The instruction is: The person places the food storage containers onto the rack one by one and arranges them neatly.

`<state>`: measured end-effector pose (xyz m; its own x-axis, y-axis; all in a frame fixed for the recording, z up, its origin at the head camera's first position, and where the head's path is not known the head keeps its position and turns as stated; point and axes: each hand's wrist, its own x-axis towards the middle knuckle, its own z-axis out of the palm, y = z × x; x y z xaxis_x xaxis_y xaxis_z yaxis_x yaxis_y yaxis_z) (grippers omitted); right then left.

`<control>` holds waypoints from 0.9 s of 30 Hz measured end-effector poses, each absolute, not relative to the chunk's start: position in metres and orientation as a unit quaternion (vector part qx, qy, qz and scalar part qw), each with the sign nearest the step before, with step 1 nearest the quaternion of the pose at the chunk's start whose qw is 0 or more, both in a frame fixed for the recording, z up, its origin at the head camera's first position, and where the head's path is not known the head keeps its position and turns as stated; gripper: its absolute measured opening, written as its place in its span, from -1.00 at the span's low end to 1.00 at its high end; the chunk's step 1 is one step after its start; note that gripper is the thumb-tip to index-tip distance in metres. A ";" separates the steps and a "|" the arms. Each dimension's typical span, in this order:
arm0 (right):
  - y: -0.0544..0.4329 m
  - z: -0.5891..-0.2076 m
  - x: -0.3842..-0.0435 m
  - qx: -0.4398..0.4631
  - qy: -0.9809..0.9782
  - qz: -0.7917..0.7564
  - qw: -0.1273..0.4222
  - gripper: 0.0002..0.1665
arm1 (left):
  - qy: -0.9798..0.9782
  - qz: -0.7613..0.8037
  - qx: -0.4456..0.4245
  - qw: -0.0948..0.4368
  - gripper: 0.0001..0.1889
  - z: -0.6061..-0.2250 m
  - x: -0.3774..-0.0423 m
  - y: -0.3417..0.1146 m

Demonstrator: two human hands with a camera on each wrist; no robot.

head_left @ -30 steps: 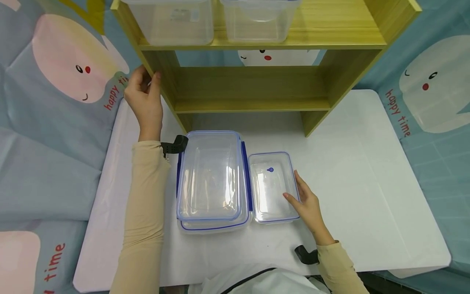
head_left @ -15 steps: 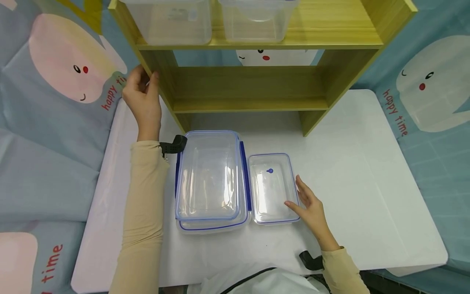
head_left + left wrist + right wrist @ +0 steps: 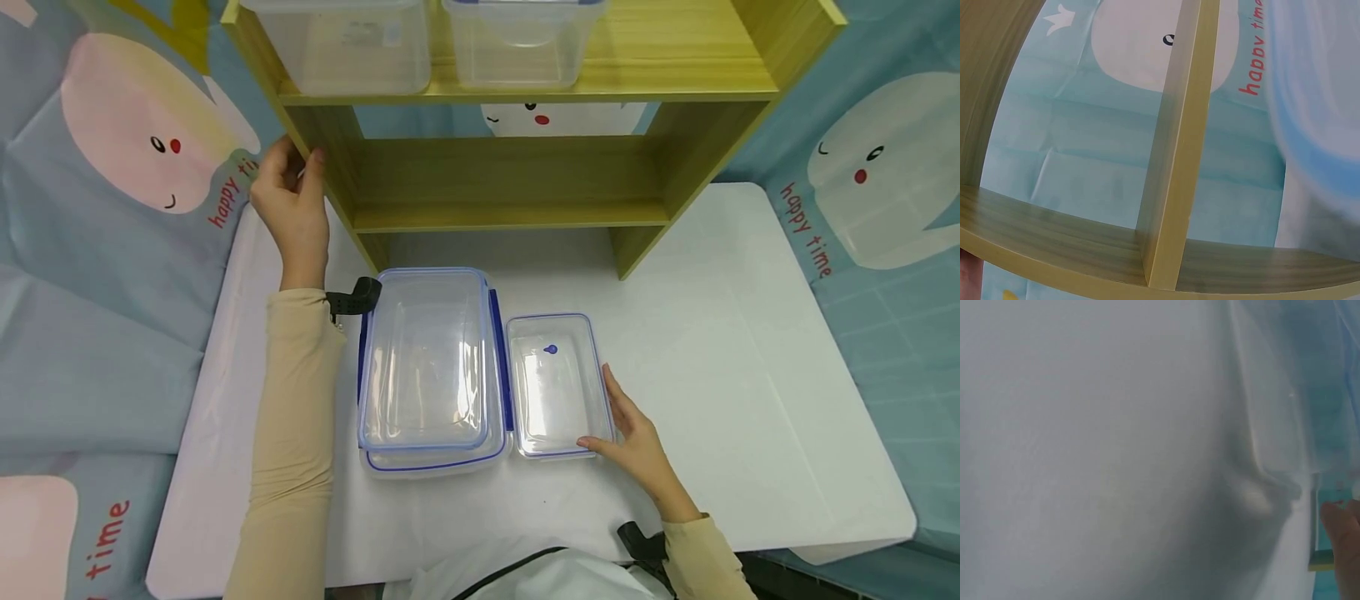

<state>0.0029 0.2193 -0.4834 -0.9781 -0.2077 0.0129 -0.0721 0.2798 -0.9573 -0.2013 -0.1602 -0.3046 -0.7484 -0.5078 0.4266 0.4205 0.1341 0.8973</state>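
Note:
My left hand (image 3: pixel 291 200) is at the left upright of a wooden shelf (image 3: pixel 506 179), thumb and fingers on either side of its front edge. In the left wrist view only a bit of hand (image 3: pixel 969 278) shows. On the table, my right hand (image 3: pixel 637 450) touches the right side and near corner of a small clear lidded food container (image 3: pixel 555 383) with a blue seal. Its fingers look fairly straight. Just left of that stands a larger clear food container (image 3: pixel 442 460) with blue side clips. A clear lid-like piece with a light-blue rim (image 3: pixel 427 358) lies on top.
Two clear plastic boxes, a left one (image 3: pixel 360 50) and a right one (image 3: pixel 517 50), stand on the upper shelf board. The white table (image 3: pixel 765 375) extends right and left of the containers. Printed blue cloth (image 3: pixel 892 350) hangs around it.
My right hand has slid slightly toward me along the small container, its thumb moving from the lid down to the near edge. The left hand stays at the shelf.

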 end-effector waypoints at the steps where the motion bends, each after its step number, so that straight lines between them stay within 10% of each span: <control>1: 0.219 -0.484 0.004 -0.087 0.796 -0.595 0.069 0.38 | -0.666 -0.656 0.033 0.353 -0.82 -0.304 -0.200 -0.160; 6: 0.214 -0.483 0.006 -0.066 0.800 -0.587 0.108 0.64 | -0.668 -0.653 0.033 0.354 -0.83 -0.302 -0.199 -0.158; 27: 0.208 -0.486 -0.017 -0.041 0.847 -0.525 0.072 0.54 | -0.669 -0.653 0.028 0.354 -0.82 -0.303 -0.198 -0.159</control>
<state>-0.0174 0.2075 -0.4864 -0.9864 -0.1445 -0.0788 0.0063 0.4455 -0.8953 -0.1984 -0.1591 -0.3029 -0.7482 -0.4991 0.4371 0.4255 0.1446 0.8933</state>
